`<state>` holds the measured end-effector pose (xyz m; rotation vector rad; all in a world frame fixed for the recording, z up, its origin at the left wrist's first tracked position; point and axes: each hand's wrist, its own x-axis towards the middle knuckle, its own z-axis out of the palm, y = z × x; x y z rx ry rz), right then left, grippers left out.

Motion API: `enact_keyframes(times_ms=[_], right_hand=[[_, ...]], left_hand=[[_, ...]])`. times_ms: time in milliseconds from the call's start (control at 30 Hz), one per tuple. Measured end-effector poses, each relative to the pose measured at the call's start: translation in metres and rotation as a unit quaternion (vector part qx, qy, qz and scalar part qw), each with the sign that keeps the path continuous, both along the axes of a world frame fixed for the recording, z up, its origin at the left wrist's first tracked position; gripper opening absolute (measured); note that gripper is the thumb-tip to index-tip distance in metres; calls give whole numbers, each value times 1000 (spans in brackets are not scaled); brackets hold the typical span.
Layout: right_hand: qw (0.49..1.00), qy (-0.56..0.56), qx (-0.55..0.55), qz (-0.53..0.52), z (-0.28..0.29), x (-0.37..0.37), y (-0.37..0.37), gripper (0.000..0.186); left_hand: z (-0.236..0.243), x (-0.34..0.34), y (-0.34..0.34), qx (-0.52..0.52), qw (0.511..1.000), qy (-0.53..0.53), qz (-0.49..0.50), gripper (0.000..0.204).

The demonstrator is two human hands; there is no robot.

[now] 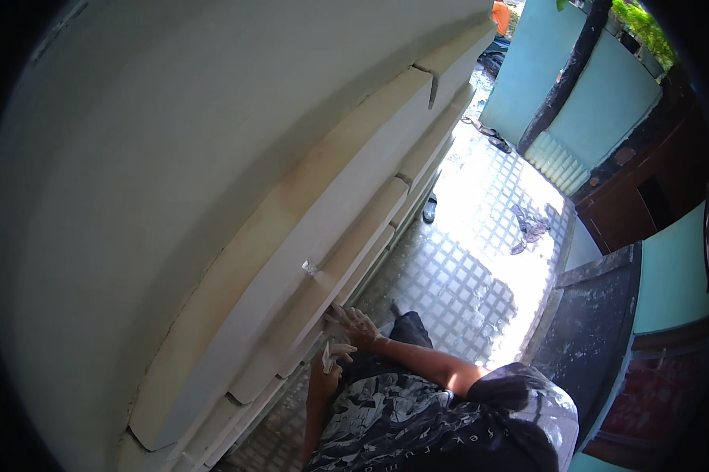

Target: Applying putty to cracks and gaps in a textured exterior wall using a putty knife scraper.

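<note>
A pale stepped moulding [354, 169] runs along the wall at my left, with several ledges one below another. My right hand [356, 326], whitened with dust, reaches across to the lower ledges. Its fingers are stretched out toward the moulding's edge, and the tips are partly lost in shadow. Just below it, close to my body, my left hand [340, 354] is bent up with its fingers closed around a small pale flat piece [327, 359]. What that piece is made of is too small to tell. A whitish patch [310, 268] shows on the moulding's face above my hands.
Tiled floor [441, 275] stretches ahead, partly in strong sunlight. A dark sandal [430, 208] lies beside the moulding's base, and a crumpled cloth or bag [530, 226] farther right. A dark slab [586, 315] and turquoise walls stand at right. A dark post [567, 79] leans farther off.
</note>
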<state>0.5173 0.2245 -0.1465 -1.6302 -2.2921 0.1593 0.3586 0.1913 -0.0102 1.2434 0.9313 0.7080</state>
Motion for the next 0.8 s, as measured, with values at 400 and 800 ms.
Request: enact_keyframes(times_ms=[400, 800], right_hand=[[997, -23, 3, -73, 22, 154, 98, 66], [999, 45, -6, -29, 9, 213, 113, 63]], left_hand=[[13, 60, -16, 29, 964, -19, 265, 40], [16, 89, 6, 112, 956, 91, 255, 41]])
